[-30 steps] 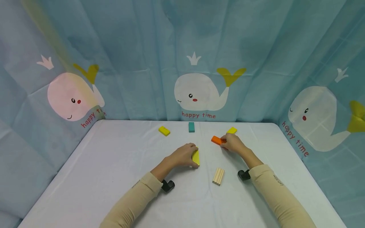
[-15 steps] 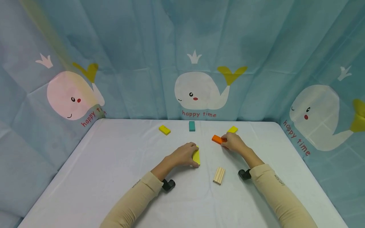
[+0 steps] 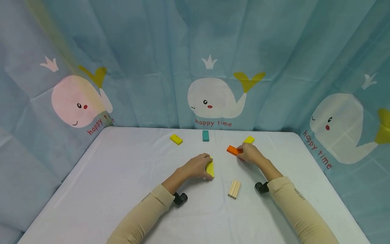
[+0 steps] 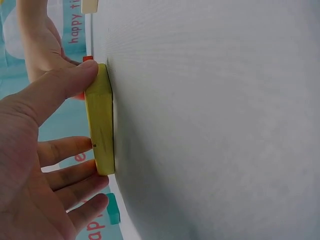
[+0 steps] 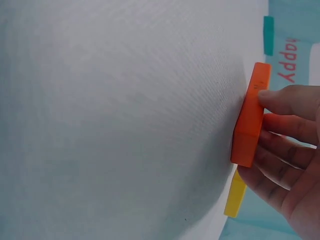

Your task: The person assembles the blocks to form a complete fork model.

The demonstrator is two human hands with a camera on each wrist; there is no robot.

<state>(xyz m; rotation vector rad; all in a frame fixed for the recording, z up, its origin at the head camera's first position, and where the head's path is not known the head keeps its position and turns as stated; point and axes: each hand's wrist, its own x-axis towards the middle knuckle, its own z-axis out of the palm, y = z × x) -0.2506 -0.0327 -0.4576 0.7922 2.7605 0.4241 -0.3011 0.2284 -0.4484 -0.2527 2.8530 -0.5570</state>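
one yellow block lies within left grip, orange block within right grip

Red "happy time" lettering stands on the blue curtain beneath printed whales.

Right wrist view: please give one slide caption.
Right hand holding an orange block, with a yellow block farther back.

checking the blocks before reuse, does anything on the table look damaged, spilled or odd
Nothing looks spilled or broken. One small oddity: the held yellow block has a dark speck near one edge, seen in the left wrist view; whether it's a dent or dirt, I can't tell.
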